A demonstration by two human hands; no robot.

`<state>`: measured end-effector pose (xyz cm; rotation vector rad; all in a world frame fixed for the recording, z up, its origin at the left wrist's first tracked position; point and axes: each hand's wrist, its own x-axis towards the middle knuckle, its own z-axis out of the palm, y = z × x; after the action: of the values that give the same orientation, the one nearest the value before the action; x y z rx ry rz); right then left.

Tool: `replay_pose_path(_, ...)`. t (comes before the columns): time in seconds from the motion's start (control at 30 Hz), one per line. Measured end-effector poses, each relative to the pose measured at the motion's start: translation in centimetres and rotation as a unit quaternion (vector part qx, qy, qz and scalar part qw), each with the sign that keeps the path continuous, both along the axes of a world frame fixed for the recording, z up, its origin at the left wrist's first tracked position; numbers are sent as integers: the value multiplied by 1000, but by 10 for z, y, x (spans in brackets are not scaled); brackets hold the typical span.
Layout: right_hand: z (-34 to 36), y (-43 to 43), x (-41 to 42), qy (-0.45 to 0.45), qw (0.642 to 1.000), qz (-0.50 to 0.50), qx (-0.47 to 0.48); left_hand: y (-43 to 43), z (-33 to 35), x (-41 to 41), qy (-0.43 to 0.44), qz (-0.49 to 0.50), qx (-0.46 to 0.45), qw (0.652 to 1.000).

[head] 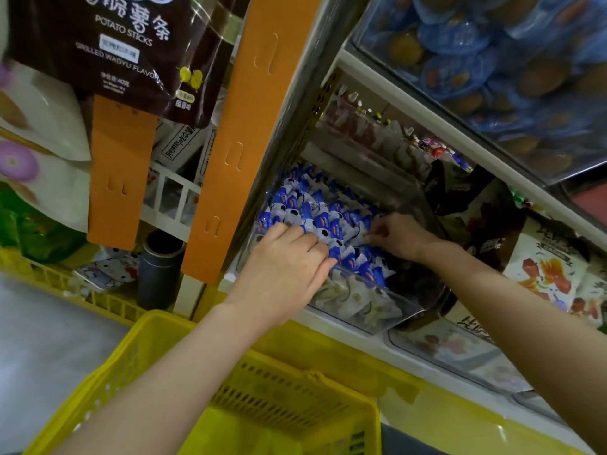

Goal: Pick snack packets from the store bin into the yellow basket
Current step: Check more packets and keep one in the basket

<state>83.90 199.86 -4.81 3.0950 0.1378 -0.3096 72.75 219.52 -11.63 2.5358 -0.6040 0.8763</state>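
Observation:
A clear plastic store bin (377,310) on a low shelf is heaped with several small blue-and-white snack packets (315,205). My left hand (289,261) reaches into the near side of the heap, its fingers curled around packets at the bin's front. My right hand (397,234) is deeper in the bin on the right, its fingertips pinching a packet. The yellow basket (262,405) sits directly below my arms at the bottom of the view; the part of its inside that shows holds nothing.
An orange shelf post (243,133) stands left of the bin. A brown potato-sticks bag (124,44) hangs top left. Dark and white snack bags (512,257) lie right of the bin, blue cups (492,60) above. A yellow crate (82,290) sits on the floor left.

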Motion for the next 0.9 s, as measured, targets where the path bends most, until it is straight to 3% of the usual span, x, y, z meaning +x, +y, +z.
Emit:
replay_pose_path(0.17, -12, 4, -1, 38, 998, 32, -36, 0, 1, -1, 5, -5, -2, 1000)
replay_pose_path(0.47, -9, 9, -5, 45, 998, -14, 33, -1, 6, -5, 35, 1, 11, 999)
replay_pose_path(0.67, 8, 5, -25, -102, 993, -22, 63, -1, 9, -6, 99, 0, 31, 995)
replay_pose_path(0.8, 23, 1, -55, -268, 958, 41, 95, -5, 9, -15, 103, -28, -95, 990)
replay_pose_path(0.9, 28, 10, -85, -322, 917, 68, 226, -13, 15, -32, 119, -45, -241, 962)
